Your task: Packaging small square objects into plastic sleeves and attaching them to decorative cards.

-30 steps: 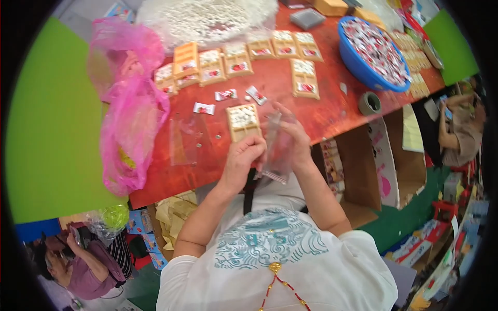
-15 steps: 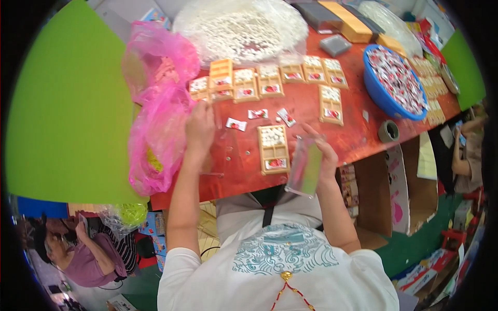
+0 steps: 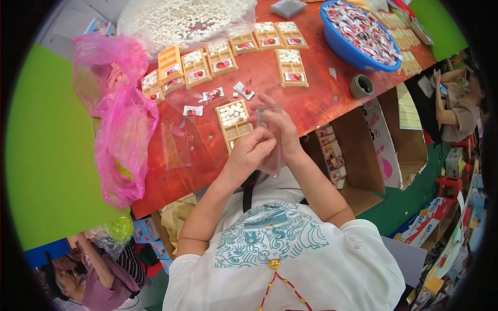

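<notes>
Upright in my right hand [image 3: 285, 130] is a clear plastic cover [image 3: 270, 161], a long shallow shell gripped along its side. My left hand [image 3: 250, 154] is closed in a pinch against the cover's face; whatever its fingertips hold is hidden. Just beyond my hands lies a cream compartment tray [image 3: 226, 131] with small white pieces [image 3: 233, 113] in its far section; my left hand hides its near end. Past it lie three small wrapped sachets, one left [image 3: 193, 111], one middle [image 3: 213, 94] and one right [image 3: 244, 90]. Another clear plastic piece [image 3: 176, 146] rests left of the tray.
Several filled trays [image 3: 196, 72] line the back, below a clear bag of white pieces [image 3: 192, 26]. A blue basin [image 3: 358, 61] of sachets and a tape roll [image 3: 361, 86] stand right. Pink bags [image 3: 124, 124] hang left; an open cardboard box [image 3: 358, 150] sits below the table edge.
My left hand has come from the trays at the back left to the clear cover. My right hand has turned the cover more upright, and the view has shifted.
</notes>
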The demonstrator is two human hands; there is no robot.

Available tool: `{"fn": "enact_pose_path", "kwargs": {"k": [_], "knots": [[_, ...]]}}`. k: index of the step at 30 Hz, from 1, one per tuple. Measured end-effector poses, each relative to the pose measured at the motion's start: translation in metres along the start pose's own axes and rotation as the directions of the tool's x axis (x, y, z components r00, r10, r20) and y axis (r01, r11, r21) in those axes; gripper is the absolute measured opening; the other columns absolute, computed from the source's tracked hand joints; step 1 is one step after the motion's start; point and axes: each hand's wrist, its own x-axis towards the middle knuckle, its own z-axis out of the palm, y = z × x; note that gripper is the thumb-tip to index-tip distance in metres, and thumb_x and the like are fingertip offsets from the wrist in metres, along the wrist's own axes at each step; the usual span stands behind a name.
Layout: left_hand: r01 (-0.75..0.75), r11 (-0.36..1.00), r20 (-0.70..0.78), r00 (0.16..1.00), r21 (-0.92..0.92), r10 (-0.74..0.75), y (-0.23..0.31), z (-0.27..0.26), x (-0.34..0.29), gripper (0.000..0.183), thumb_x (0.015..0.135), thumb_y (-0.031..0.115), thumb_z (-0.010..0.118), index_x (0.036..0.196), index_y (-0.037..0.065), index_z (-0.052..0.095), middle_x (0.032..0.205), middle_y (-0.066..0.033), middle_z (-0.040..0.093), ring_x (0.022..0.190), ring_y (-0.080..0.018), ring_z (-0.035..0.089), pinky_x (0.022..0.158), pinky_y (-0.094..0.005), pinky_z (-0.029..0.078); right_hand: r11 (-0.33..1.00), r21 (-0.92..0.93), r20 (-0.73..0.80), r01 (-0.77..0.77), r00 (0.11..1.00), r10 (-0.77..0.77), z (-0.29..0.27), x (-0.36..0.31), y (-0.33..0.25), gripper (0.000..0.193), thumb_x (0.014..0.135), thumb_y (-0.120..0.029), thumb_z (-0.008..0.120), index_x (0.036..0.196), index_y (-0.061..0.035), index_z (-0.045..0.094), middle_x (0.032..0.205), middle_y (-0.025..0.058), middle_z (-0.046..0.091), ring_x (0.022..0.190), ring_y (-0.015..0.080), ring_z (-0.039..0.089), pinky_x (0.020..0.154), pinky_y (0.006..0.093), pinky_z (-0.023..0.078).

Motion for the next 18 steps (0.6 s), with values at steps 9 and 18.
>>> {"fn": "enact_pose_path", "kwargs": {"k": [9, 18], "knots": [[0.04, 0.994, 0.038, 0.999, -0.105, -0.036, -0.0048, 0.0077, 0.0023, 0.014, 0.093, 0.017, 0.05, 0.086, 0.005, 0.053, 0.069, 0.0035, 0.048, 0.059, -0.0038, 0.043, 0.051, -0.0207, 0.034, 0.999, -0.033, -0.013, -0.024, 1.0, 0.024, -0.0058, -0.0022, 0.0037, 0.068, 0.084, -0.032, 0.053, 0.141, -0.0012, 0.033, 0.106, 0.0143, 0.058, 0.098, 0.0201, 0.059, 0.088, 0.0325, 0.046], [0.036, 0.994, 0.042, 0.999, -0.101, -0.032, -0.0087, 0.0081, 0.004, 0.017, 0.094, 0.019, 0.047, 0.089, 0.005, 0.055, 0.069, 0.0009, 0.052, 0.058, -0.006, 0.046, 0.052, -0.02, 0.035, 0.998, -0.032, -0.027, -0.061, 0.998, 0.06, -0.0094, -0.0033, 0.0078, 0.068, 0.085, -0.035, 0.052, 0.142, -0.0026, 0.032, 0.099, 0.0144, 0.058, 0.092, 0.0202, 0.058, 0.081, 0.032, 0.048]]}}
